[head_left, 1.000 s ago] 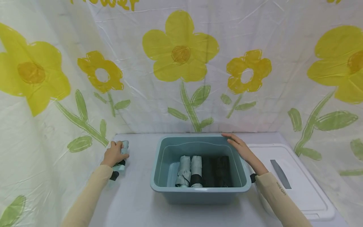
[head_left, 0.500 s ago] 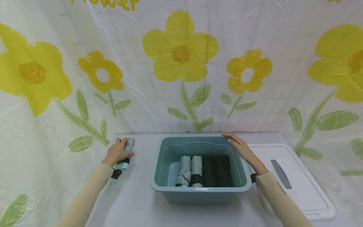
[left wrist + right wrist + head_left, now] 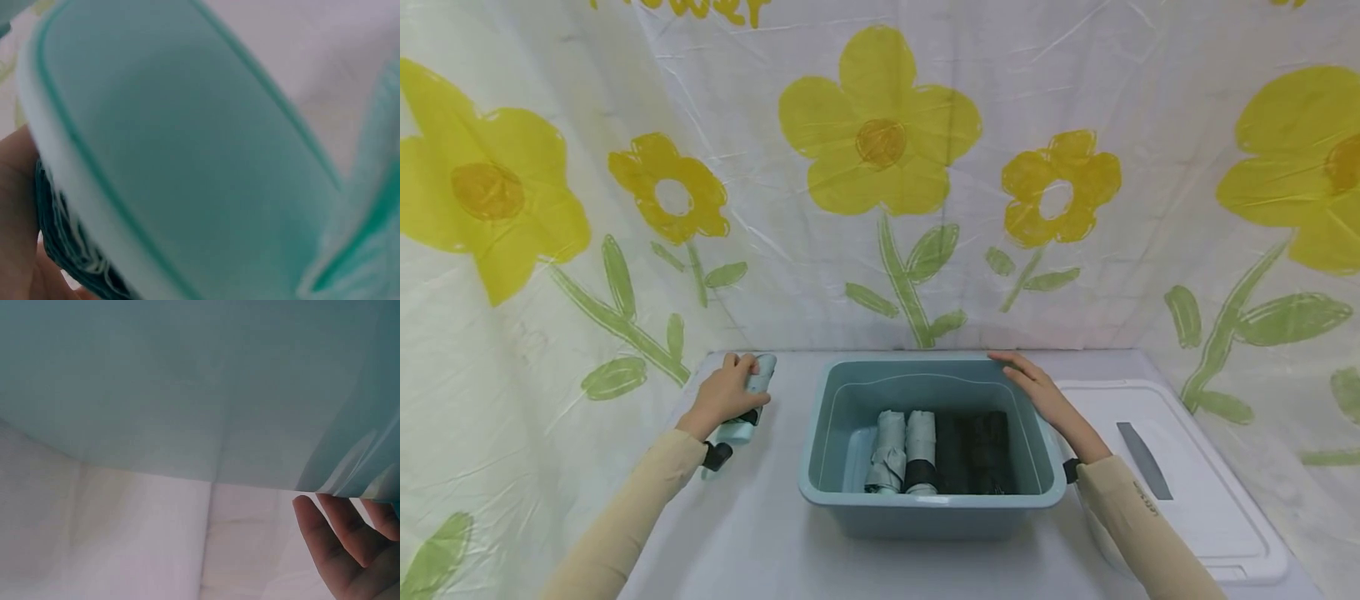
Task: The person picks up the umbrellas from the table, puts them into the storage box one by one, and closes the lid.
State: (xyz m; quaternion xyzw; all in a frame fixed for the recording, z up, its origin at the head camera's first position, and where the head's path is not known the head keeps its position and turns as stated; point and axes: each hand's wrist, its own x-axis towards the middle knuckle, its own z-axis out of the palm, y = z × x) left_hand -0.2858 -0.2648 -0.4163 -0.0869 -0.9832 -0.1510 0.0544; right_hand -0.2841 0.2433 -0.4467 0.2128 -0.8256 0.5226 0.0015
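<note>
My left hand (image 3: 724,397) grips a folded light mint umbrella (image 3: 762,375) by its middle, left of the blue-green plastic bin (image 3: 925,502). In the left wrist view the pale green end of the umbrella handle (image 3: 187,156) fills the picture, blurred, with a mint strap (image 3: 369,250) at its side. Fingers of my right hand (image 3: 1037,385) lie fairly straight along the bin's right rim; the right wrist view has the fingertips (image 3: 340,525) at the bin wall (image 3: 156,394). Inside the bin lie two pale folded umbrellas (image 3: 921,442) side by side, with dark folded umbrellas (image 3: 988,450) to their right.
To the right of the bin a white lid (image 3: 1210,492) with a grey handle lies on the white table (image 3: 760,533), partly under the right forearm. A flower-printed curtain (image 3: 775,275) hangs behind and along the sides.
My left hand has carried the umbrella to the right and slightly up, closer to the bin. The right hand stays on the rim and the bin's contents are unchanged.
</note>
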